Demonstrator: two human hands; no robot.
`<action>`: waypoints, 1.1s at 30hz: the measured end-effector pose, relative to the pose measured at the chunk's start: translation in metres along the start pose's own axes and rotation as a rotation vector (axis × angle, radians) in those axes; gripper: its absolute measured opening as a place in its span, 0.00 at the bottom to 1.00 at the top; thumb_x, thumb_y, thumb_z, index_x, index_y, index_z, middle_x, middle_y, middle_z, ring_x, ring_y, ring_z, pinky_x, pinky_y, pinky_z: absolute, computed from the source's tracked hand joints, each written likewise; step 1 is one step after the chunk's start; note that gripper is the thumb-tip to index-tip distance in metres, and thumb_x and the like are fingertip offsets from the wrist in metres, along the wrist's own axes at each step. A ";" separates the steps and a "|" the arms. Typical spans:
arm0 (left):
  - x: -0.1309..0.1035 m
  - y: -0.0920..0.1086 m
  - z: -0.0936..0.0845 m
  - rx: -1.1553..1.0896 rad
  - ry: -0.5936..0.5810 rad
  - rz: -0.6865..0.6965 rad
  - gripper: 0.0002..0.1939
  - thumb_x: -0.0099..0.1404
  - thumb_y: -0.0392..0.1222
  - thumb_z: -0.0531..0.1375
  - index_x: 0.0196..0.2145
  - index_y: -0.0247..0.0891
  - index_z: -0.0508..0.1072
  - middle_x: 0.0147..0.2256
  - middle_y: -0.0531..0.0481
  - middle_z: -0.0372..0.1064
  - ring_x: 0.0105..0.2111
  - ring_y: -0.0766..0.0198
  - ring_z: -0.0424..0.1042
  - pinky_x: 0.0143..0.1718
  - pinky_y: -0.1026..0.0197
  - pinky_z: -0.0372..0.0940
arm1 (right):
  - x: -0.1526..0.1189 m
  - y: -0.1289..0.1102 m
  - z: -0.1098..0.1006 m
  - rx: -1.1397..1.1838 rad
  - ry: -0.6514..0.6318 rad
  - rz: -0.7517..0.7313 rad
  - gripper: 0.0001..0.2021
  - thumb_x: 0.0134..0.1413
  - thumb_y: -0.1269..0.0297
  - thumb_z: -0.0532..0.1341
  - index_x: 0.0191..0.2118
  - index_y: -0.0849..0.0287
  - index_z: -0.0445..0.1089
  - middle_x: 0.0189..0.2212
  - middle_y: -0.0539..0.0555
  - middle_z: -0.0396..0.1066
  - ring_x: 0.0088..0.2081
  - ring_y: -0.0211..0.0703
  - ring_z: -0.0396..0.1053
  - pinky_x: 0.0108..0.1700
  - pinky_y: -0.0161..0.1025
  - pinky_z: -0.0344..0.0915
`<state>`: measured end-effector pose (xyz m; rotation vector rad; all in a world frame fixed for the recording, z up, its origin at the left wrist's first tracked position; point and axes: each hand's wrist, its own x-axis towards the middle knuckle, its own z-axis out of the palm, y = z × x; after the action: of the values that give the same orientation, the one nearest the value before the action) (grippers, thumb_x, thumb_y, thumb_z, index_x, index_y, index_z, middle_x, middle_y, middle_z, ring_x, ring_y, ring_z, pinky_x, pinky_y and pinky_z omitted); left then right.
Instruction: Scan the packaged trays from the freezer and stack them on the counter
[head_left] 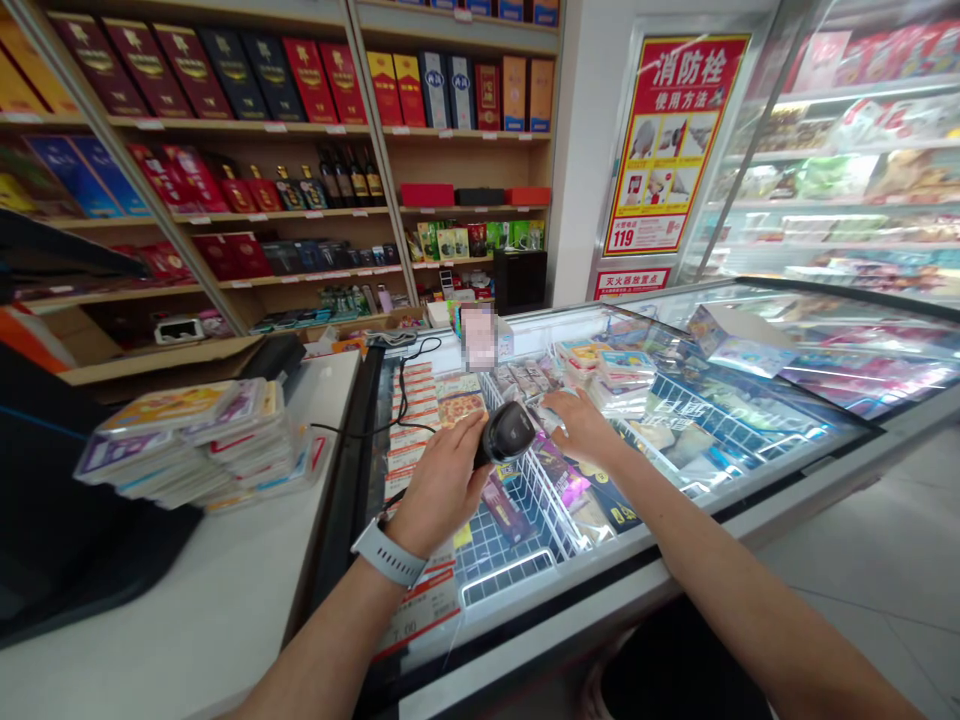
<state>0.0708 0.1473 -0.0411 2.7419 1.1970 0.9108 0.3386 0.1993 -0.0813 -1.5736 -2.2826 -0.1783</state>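
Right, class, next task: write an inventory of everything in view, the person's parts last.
Freezer: at least one, grey, centre.
Scanner: one, black, above freezer.
Cable: at least one, black, left of scanner.
Wire baskets: several, white, inside freezer.
Packets: many, multicoloured, inside freezer.
Price labels: several, white and orange, freezer's left.
Carton: one, pale, freezer's right.
Counter: one, white, left.
Packs: many, multicoloured, on counter.
Dark equipment: count unclear, black, left edge.
Shelves: several, light brown, background.
Boxes: many, mainly reds and blues, shelved.
Bottles: several, dark, shelved.
Signs: two, red, beyond freezer.
Watch: one, light grey, left wrist.
Left hand: one, bare, gripping scanner.
Right hand: one, bare, at freezer.
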 end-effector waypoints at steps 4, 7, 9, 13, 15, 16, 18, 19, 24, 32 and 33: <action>0.000 0.000 0.000 -0.013 0.010 0.015 0.27 0.65 0.37 0.57 0.60 0.36 0.56 0.60 0.40 0.59 0.59 0.53 0.60 0.60 0.46 0.58 | -0.001 -0.002 -0.002 0.015 0.048 -0.023 0.17 0.54 0.64 0.57 0.50 0.60 0.67 0.54 0.59 0.67 0.58 0.51 0.60 0.63 0.54 0.46; 0.001 -0.001 0.001 -0.016 0.014 0.018 0.27 0.65 0.37 0.57 0.60 0.36 0.56 0.60 0.40 0.59 0.59 0.53 0.60 0.60 0.46 0.58 | -0.002 -0.003 -0.003 -0.032 0.068 0.043 0.22 0.56 0.52 0.58 0.51 0.62 0.67 0.55 0.63 0.65 0.58 0.55 0.60 0.59 0.52 0.53; 0.001 -0.001 0.000 -0.017 0.010 0.015 0.27 0.65 0.37 0.57 0.60 0.36 0.56 0.60 0.40 0.59 0.59 0.53 0.60 0.60 0.46 0.57 | -0.002 -0.003 -0.002 -0.090 0.067 0.107 0.27 0.55 0.48 0.59 0.54 0.63 0.65 0.55 0.66 0.64 0.57 0.58 0.60 0.57 0.52 0.57; 0.001 0.000 -0.001 -0.019 0.002 0.010 0.27 0.65 0.37 0.57 0.60 0.36 0.56 0.60 0.41 0.59 0.59 0.53 0.60 0.60 0.46 0.58 | -0.003 -0.002 0.000 -0.175 0.047 0.166 0.27 0.57 0.50 0.58 0.57 0.60 0.63 0.54 0.67 0.64 0.56 0.61 0.60 0.54 0.53 0.59; 0.001 0.000 -0.001 -0.019 0.005 0.008 0.27 0.65 0.37 0.57 0.60 0.36 0.56 0.60 0.41 0.59 0.59 0.53 0.60 0.60 0.46 0.58 | -0.003 0.000 0.002 -0.179 0.025 0.151 0.26 0.58 0.54 0.58 0.59 0.61 0.62 0.54 0.68 0.64 0.56 0.61 0.60 0.55 0.53 0.59; 0.001 0.000 -0.001 -0.019 0.007 0.006 0.27 0.65 0.37 0.57 0.60 0.36 0.56 0.60 0.41 0.59 0.59 0.53 0.60 0.60 0.46 0.58 | -0.002 0.001 0.003 -0.174 0.017 0.134 0.26 0.58 0.55 0.57 0.59 0.62 0.62 0.55 0.68 0.63 0.57 0.60 0.60 0.56 0.53 0.58; 0.000 0.000 0.000 -0.018 0.006 0.003 0.27 0.65 0.37 0.57 0.60 0.36 0.56 0.60 0.40 0.59 0.59 0.53 0.60 0.60 0.46 0.58 | -0.002 0.004 0.006 -0.151 0.010 0.080 0.25 0.58 0.60 0.57 0.59 0.63 0.62 0.56 0.68 0.63 0.57 0.59 0.60 0.58 0.53 0.56; 0.000 0.000 0.000 -0.017 0.004 0.001 0.27 0.65 0.37 0.57 0.60 0.35 0.56 0.59 0.40 0.59 0.59 0.53 0.60 0.60 0.46 0.57 | -0.002 0.005 0.007 -0.134 0.011 0.049 0.24 0.57 0.64 0.57 0.59 0.64 0.62 0.56 0.68 0.62 0.57 0.58 0.59 0.59 0.52 0.55; 0.000 -0.001 0.000 -0.018 -0.005 0.002 0.27 0.65 0.37 0.57 0.60 0.36 0.56 0.59 0.40 0.59 0.59 0.53 0.60 0.60 0.46 0.57 | -0.004 0.001 0.005 -0.066 0.075 -0.013 0.24 0.49 0.74 0.58 0.55 0.61 0.67 0.59 0.65 0.59 0.61 0.54 0.55 0.61 0.48 0.53; 0.001 -0.001 0.000 -0.028 0.008 0.000 0.27 0.65 0.37 0.57 0.60 0.36 0.57 0.58 0.40 0.60 0.58 0.53 0.61 0.59 0.45 0.59 | -0.004 -0.012 -0.006 -0.165 0.086 0.320 0.31 0.56 0.44 0.55 0.55 0.65 0.62 0.48 0.67 0.69 0.52 0.58 0.64 0.53 0.49 0.58; 0.001 -0.002 0.001 -0.030 0.008 0.000 0.27 0.65 0.37 0.57 0.60 0.36 0.57 0.58 0.40 0.60 0.58 0.53 0.61 0.59 0.44 0.58 | -0.004 -0.013 -0.006 -0.181 0.073 0.344 0.31 0.55 0.44 0.55 0.55 0.65 0.62 0.46 0.67 0.70 0.51 0.58 0.65 0.52 0.49 0.59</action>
<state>0.0704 0.1489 -0.0417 2.7175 1.1742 0.9329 0.3291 0.1893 -0.0763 -1.9868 -1.9496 -0.3520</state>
